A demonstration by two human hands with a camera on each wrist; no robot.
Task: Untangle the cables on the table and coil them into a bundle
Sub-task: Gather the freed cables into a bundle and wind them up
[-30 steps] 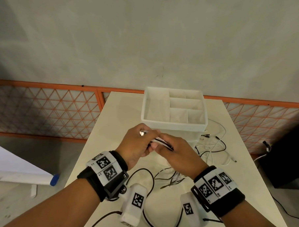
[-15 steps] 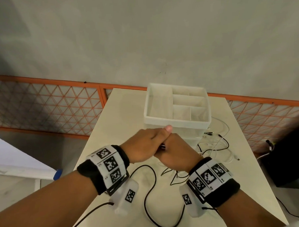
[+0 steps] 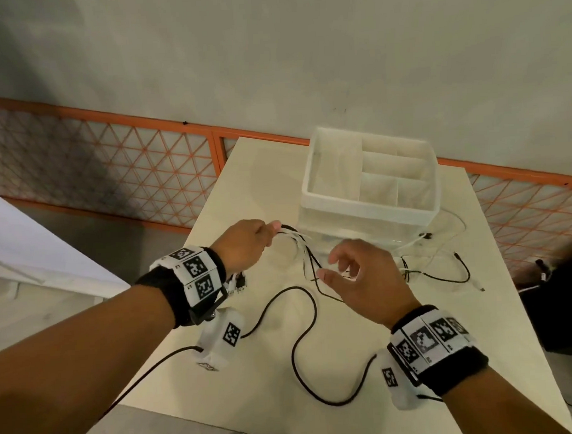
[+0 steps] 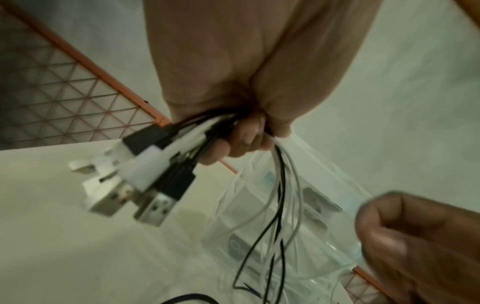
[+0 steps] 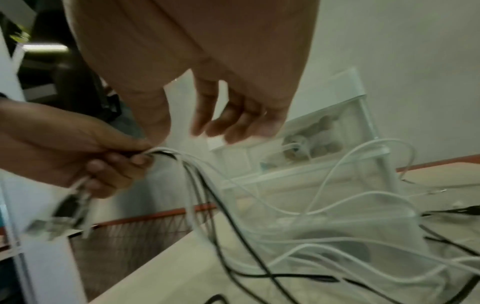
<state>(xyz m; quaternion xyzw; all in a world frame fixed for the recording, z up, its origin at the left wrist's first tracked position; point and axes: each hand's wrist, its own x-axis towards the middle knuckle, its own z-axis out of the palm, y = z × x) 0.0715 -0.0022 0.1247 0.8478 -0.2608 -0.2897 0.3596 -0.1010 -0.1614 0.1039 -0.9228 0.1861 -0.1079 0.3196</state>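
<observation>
My left hand (image 3: 246, 244) (image 4: 241, 135) grips several black and white cables (image 3: 301, 249) (image 4: 280, 195) (image 5: 207, 185) just behind their USB plugs (image 4: 145, 179), which stick out past the heel of the hand. The cables trail down from the fist to a loose tangle (image 3: 427, 266) (image 5: 337, 236) on the cream table (image 3: 251, 192), in front of the organizer. My right hand (image 3: 356, 272) (image 5: 233, 123) hovers just right of the hanging strands, fingers spread and relaxed, holding nothing.
A white plastic organizer box (image 3: 369, 210) with dividers stands at the back of the table. The black wrist-camera cord (image 3: 303, 340) snakes across the near part of the table. An orange mesh fence (image 3: 112, 165) and a grey wall lie behind.
The hands were pressed together over the cables; now they have parted. The left hand has drawn the plug ends leftward, and the right hand has let go and opened.
</observation>
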